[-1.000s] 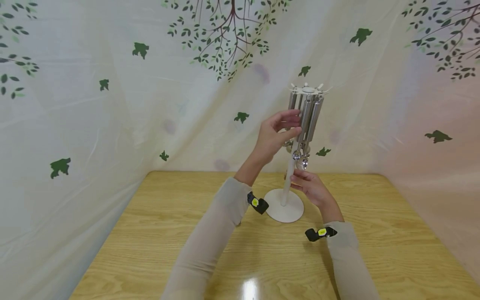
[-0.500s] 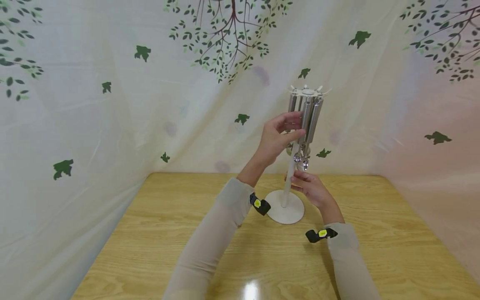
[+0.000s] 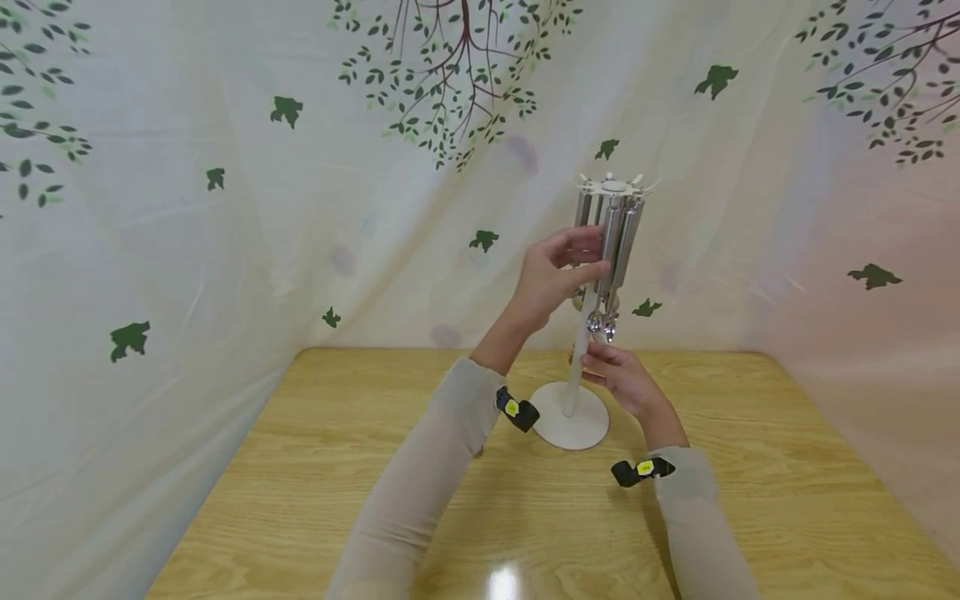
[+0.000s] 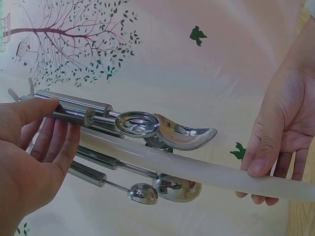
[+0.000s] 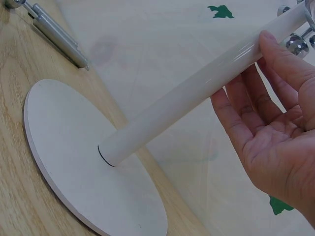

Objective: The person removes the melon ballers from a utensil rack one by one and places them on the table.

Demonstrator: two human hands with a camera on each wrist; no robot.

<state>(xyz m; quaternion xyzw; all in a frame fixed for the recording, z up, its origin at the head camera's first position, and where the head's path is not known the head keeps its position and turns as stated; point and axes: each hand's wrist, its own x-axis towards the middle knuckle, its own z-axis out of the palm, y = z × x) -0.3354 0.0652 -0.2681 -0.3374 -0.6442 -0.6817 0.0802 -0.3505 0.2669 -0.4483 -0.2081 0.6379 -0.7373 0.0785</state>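
Observation:
A white stand holds several hanging metal scoops, its round base flat on the table. My left hand is at the hanging handles. In the left wrist view its thumb lies over one silver handle, fingers behind; that handle ends in an oval-bowled scoop. Close by hang a larger pointed scoop and round-bowled ones, such as a small melon baller. Lower down, my right hand grips the white pole between thumb and fingers. White hooks fan out at the top.
On the wooden table, a loose silver-handled utensil lies beyond the base in the right wrist view; my left forearm mostly hides that spot in the head view. A pale cloth backdrop printed with leaves rises behind the table.
My left thumb has shifted slightly right, further over the hanging handles. My right hand stays on the pole, and the stand keeps its place.

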